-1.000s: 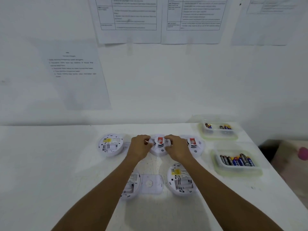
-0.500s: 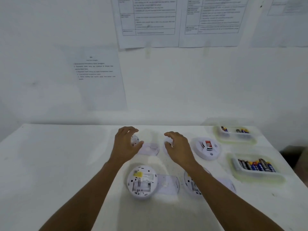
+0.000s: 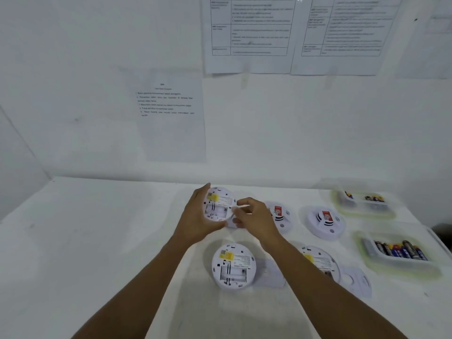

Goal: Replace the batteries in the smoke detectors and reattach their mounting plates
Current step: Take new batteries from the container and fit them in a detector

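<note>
Fingers of the left hand [image 3: 195, 223] curled round one smoke detector [image 3: 219, 204], its back up, over the table's [image 3: 97, 241] far side. The right hand [image 3: 255, 217], fingers bent, was at its edge; whether it pinched anything could not be told. Four other detectors lay around. Two clear tubs held batteries: the near tub [image 3: 403, 266] a row, the far tub [image 3: 367, 211] a few.

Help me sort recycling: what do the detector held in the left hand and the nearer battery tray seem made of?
Held detector: matte white moulded plastic, apparently; ribs and slots show on its back. Battery tray: probably clear, slightly glossy plastic; its walls look see-through.
</note>
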Motion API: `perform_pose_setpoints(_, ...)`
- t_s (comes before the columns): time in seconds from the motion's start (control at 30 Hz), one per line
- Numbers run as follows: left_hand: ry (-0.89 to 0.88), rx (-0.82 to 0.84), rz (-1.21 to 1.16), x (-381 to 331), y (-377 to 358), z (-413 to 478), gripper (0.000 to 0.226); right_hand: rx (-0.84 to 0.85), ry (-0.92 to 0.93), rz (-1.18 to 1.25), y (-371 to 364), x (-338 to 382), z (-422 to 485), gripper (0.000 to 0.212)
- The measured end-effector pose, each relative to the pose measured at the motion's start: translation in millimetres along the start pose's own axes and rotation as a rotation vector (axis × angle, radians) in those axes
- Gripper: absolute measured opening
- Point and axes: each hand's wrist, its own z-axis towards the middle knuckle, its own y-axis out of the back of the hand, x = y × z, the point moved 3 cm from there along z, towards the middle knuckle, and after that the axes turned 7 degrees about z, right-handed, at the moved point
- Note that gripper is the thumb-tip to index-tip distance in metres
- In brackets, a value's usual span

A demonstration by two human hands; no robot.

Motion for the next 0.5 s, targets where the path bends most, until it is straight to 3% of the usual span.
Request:
perform_pose_setpoints(0.07,-0.007,0.001,-0.094,-10.7,-0.4,0.4,0.11,-0.018,-0.07,0.167,3.1,4.2,-1.8,0.017)
perform_pose_setpoints(0.13,0.072,0.015,-0.308,-17.1,-1.3,-0.6,0.097,-0.036,-0.094,0.221,8.4,6.4,-3.5,0.013)
perform_pose_setpoints(0.23,0.157,0.025,-0.672,-33.1,-3.7,2.3,0.034,-0.074,-0.065,0.268,16.9,8.4,-7.5,0.014)
perform_pose_setpoints(0.33,0.375,-0.026,-1.042,-44.5,-13.0,8.5,0.039,-0.101,-0.006,0.288,29.2,10.8,-11.2,0.016)
perform_pose_setpoints(0.5,0.47,0.076,-1.07,-65.2,-42.6,14.7,0.054,-0.147,0.049,0.249,59.5,15.1,-18.8,0.016)
